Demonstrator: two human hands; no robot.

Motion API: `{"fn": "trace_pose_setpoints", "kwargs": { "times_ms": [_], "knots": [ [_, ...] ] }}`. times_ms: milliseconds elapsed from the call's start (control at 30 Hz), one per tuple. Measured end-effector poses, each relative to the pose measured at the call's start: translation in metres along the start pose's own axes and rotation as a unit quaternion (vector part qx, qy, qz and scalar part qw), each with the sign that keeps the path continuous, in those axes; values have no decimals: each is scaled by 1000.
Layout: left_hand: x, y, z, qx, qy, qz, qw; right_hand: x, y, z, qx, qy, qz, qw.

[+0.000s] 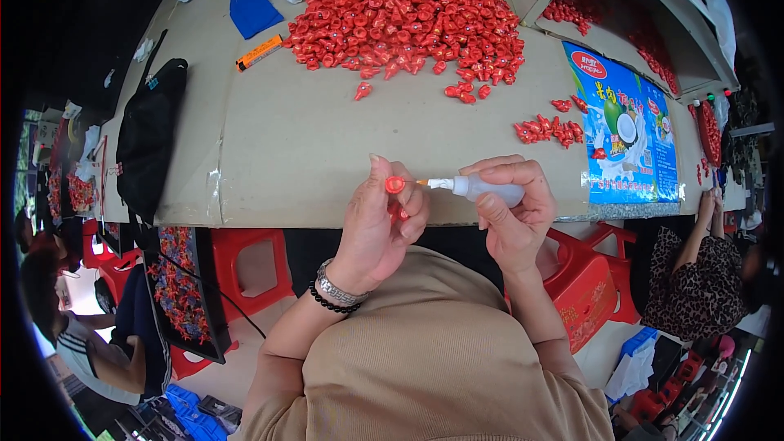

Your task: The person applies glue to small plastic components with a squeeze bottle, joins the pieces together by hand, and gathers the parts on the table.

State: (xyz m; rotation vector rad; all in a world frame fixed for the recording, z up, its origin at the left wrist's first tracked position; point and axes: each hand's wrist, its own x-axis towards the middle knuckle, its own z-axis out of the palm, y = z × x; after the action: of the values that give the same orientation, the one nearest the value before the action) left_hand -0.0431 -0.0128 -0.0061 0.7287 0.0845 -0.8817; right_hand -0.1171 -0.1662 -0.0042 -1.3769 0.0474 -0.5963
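Note:
Between the thumb and fingers of my left hand (371, 233) is a small red plastic part (395, 184), its round open end showing. More red shows lower among the same fingers, partly hidden. My right hand (523, 216) is closed round a translucent white squeeze bottle (500, 191), held sideways. Its nozzle (442, 184) is wrapped in white and ends in a thin orange tip, at or very close to the red part's opening. Beyond my hands, a large pile of similar red parts (408, 20) lies on the table (302, 139).
A smaller group of red parts (549, 130) lies by a blue printed sheet (625, 135) on the right. An orange box (260, 53), blue cloth (252, 5) and black bag (153, 139) are at left. An open box (653, 20) stands far right. People sit on both sides.

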Motion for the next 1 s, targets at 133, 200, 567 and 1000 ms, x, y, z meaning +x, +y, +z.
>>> {"fn": "trace_pose_setpoints", "kwargs": {
  "times_ms": [133, 200, 567, 1000],
  "knots": [
    [0, 0, 0, 0, 6, -1, 1000, 1, 0, 0, -1, -2, -7, 1000],
    [1, 0, 0, 4, 1, 2, 1000, 0, 0, -1, -1, 3, -8, 1000],
    [0, -4, -1, 52, 22, 21, 998, -1, -5, 4, 0, -15, -15, 1000],
    [-1, -3, 1, 75, 28, 29, 996, -2, -3, 5, -12, -13, -12, 1000]
  ]
}}
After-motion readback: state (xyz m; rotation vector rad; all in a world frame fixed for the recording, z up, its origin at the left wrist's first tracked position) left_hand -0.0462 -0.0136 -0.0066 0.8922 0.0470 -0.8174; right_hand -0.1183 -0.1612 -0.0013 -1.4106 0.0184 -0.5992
